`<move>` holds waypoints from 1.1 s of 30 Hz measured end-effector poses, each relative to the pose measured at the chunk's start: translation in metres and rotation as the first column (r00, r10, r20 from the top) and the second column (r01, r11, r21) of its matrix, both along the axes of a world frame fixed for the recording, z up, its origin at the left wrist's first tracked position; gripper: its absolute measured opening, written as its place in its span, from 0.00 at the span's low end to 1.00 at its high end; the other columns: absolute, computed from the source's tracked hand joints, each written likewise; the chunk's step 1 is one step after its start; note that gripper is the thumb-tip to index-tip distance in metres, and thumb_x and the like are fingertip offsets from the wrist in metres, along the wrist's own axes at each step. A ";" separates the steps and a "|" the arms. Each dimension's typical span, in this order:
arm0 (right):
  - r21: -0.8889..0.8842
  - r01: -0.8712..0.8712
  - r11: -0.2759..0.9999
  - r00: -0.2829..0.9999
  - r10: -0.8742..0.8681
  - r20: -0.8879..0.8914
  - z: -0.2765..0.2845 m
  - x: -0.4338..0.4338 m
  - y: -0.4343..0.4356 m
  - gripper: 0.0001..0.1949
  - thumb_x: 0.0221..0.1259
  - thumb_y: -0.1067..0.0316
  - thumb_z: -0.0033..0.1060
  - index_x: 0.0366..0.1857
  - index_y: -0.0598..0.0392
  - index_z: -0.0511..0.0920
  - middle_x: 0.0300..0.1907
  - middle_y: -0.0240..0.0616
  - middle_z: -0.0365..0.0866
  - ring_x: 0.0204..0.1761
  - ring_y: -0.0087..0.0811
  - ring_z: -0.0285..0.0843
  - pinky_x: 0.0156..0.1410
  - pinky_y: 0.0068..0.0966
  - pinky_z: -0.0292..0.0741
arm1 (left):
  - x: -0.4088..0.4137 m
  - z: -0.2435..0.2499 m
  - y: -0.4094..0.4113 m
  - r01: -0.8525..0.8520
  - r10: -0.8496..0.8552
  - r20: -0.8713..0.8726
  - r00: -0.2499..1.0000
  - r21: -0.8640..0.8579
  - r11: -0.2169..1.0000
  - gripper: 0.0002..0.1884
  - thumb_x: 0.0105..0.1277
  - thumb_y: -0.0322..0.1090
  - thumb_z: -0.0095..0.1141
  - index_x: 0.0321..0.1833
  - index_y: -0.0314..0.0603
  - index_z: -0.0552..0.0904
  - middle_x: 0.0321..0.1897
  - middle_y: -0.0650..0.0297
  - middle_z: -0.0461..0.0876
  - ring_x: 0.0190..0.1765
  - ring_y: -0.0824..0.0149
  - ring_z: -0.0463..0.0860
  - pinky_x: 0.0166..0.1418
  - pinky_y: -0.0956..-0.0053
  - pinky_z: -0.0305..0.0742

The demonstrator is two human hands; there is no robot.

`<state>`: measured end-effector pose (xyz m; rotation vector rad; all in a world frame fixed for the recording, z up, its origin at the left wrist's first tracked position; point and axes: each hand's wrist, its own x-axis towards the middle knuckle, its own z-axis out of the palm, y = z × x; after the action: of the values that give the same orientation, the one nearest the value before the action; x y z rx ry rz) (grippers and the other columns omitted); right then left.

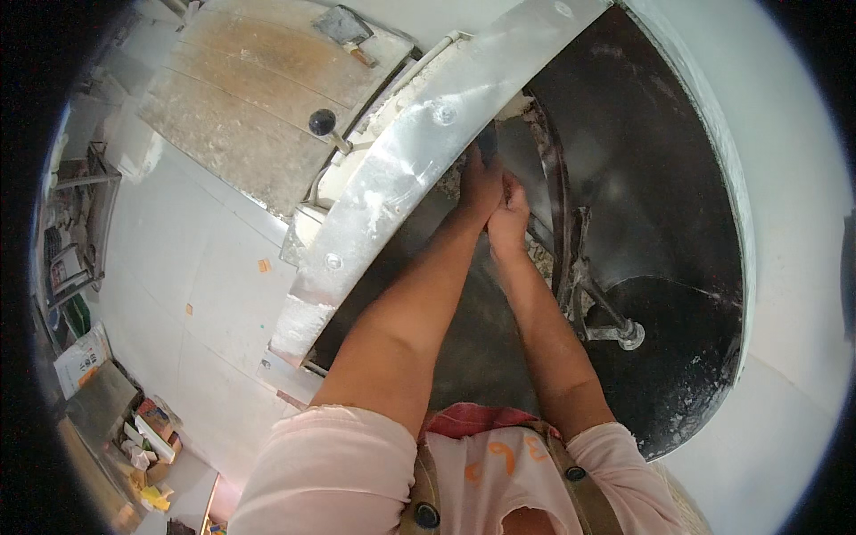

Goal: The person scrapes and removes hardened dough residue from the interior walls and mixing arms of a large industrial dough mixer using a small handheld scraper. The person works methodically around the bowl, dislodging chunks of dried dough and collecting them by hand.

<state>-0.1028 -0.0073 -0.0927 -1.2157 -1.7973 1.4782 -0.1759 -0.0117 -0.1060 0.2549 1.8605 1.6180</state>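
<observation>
My arms reach down into a dark, open drum of a machine that looks like a dough mixer, below its wide metal rim [401, 177]. Inside, my left hand [480, 179] and my right hand [509, 217] are close together, seemingly touching. The right fingers are curled. A small dark object [487, 142] shows at the left fingertips; I cannot tell what it is or whether it is gripped. Just right of my hands stands a curved, crusted mixing blade [556, 174], joined to a metal arm with a round hub [630, 333]. Pale residue clings near the blade.
A lever with a black ball knob [322, 122] stands left of the rim. Beyond it, a floury wooden board [247, 100] carries a flat-bladed scraper or cleaver [343, 25]. Boxes and packages [150, 435] lie on the floor at lower left, near a rack [80, 227].
</observation>
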 end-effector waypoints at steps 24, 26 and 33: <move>0.412 -0.401 0.818 0.879 0.216 0.425 0.096 -0.025 0.041 0.13 0.59 0.63 0.51 0.46 0.54 0.78 0.42 0.55 0.79 0.46 0.56 0.77 0.50 0.43 0.73 | -0.017 0.030 0.033 -0.250 0.124 0.652 0.748 0.104 0.963 0.25 0.59 0.32 0.52 0.60 0.30 0.67 0.49 0.51 0.75 0.48 0.58 0.77 0.52 0.67 0.71; 0.374 -0.385 0.844 0.863 0.185 0.470 0.104 -0.027 0.034 0.13 0.59 0.63 0.51 0.46 0.53 0.78 0.41 0.56 0.80 0.45 0.57 0.77 0.48 0.44 0.74 | -0.015 0.038 0.027 -0.258 0.094 0.660 0.745 0.154 0.954 0.22 0.59 0.32 0.51 0.56 0.31 0.69 0.44 0.53 0.77 0.43 0.60 0.77 0.48 0.67 0.72; 0.344 -0.325 0.881 0.858 0.122 0.499 0.098 -0.022 0.022 0.14 0.62 0.63 0.49 0.50 0.52 0.75 0.41 0.57 0.79 0.44 0.57 0.76 0.48 0.43 0.74 | -0.013 0.015 0.021 -0.214 0.104 0.409 0.907 0.234 0.948 0.15 0.62 0.35 0.49 0.48 0.33 0.72 0.33 0.55 0.76 0.35 0.62 0.77 0.37 0.69 0.71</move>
<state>-0.1247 0.0148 0.0055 -1.2245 -2.5009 0.8638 -0.1885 0.0097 -0.0908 -0.1086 1.3807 1.8814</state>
